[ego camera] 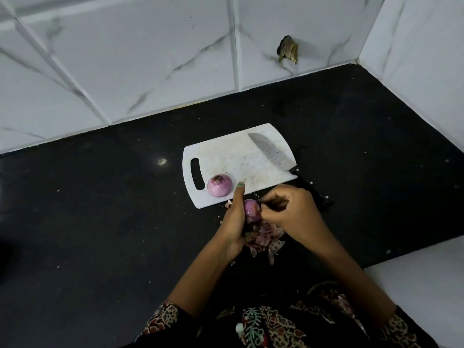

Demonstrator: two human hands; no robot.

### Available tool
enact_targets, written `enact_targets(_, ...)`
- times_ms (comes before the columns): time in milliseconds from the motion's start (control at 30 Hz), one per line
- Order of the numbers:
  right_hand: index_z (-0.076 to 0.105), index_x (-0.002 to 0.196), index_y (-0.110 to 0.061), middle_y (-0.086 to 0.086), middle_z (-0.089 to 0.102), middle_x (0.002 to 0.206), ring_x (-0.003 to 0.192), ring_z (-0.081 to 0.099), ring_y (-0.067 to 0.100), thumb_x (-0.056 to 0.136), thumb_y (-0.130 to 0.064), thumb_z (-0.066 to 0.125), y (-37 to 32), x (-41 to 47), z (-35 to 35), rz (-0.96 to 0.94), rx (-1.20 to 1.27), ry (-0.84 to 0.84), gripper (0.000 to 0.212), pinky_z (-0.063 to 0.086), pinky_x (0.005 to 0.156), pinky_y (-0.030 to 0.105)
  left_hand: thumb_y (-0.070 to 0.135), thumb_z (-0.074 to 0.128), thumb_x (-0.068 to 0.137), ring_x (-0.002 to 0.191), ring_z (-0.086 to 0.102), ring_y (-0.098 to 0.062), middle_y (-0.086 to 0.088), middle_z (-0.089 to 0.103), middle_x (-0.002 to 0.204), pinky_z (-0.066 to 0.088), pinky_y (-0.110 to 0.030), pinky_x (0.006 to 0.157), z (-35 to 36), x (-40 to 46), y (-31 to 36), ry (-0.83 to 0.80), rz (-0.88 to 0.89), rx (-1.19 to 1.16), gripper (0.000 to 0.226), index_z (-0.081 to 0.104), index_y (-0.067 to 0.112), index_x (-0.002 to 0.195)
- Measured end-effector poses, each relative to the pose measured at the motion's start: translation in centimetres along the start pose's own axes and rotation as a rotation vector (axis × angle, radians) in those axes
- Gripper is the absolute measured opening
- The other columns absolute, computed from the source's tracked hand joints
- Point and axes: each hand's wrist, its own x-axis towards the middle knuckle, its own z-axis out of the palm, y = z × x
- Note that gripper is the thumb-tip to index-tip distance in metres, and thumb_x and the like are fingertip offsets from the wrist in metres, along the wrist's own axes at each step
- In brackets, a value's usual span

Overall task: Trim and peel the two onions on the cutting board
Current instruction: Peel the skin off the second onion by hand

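A peeled pink onion [219, 185] sits on the white cutting board [231, 156], close to its handle slot. Just in front of the board's near edge, my left hand [234, 222] grips a second purple onion [252, 210] above the counter, thumb pointing up. My right hand [292, 212] pinches at the skin on the right side of that onion. A knife [272, 153] lies on the board's right side, and its black handle [312, 189] juts over the near right edge. A heap of onion peels [267, 238] lies under my hands.
The black counter [113, 209] runs to a white tiled wall [150, 59] at the back and right. A broken hole in the tile [288, 50] shows on the back wall. A white surface [426, 285] borders the counter at the near right.
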Motion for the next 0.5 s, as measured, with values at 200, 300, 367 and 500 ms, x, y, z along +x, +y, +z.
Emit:
enact_targets(200, 0.069, 0.081, -0.013, -0.005, 0.067, 0.074, 0.062, 0.065, 0.006, 0.072, -0.023, 0.081, -0.57, -0.58, 0.5, -0.003, 0.038, -0.039, 0.019, 0.051, 0.057, 0.017, 0.059, 0.03, 0.096, 0.048, 0.063, -0.01, -0.008, 0.071, 0.073, 0.043, -0.013, 0.041, -0.12, 0.18, 0.35, -0.004, -0.012, -0.092, 0.068, 0.063, 0.004, 0.118)
enact_targets(300, 0.068, 0.077, -0.009, -0.005, 0.066, 0.069, 0.059, 0.063, 0.005, 0.069, -0.016, 0.079, -0.54, -0.31, 0.46, -0.001, -0.004, -0.033, 0.016, 0.049, 0.055, 0.016, 0.058, 0.03, 0.097, 0.037, 0.053, -0.008, -0.008, 0.061, 0.062, 0.036, -0.01, 0.037, -0.32, 0.48, 0.1, -0.001, 0.026, -0.022, 0.066, 0.063, 0.001, 0.096)
enact_targets(367, 0.068, 0.071, -0.01, -0.006, 0.066, 0.064, 0.056, 0.06, 0.003, 0.07, -0.009, 0.075, -0.23, -0.02, 0.25, 0.021, -0.007, -0.009, 0.007, 0.046, 0.054, 0.017, 0.062, 0.029, 0.095, 0.036, 0.049, -0.008, -0.005, 0.055, 0.053, 0.035, -0.013, 0.039, -0.38, 0.65, -0.11, -0.011, 0.044, 0.053, 0.069, 0.056, 0.004, 0.071)
enact_targets(500, 0.069, 0.071, -0.019, -0.007, 0.067, 0.062, 0.055, 0.06, -0.001, 0.073, -0.01, 0.075, 0.14, 0.05, -0.04, 0.057, 0.047, 0.02, 0.011, 0.046, 0.055, 0.017, 0.067, 0.028, 0.093, 0.044, 0.057, -0.007, -0.001, 0.063, 0.056, 0.04, -0.017, 0.045, -0.34, 0.79, -0.18, 0.01, 0.033, 0.075, 0.067, 0.063, 0.013, 0.074)
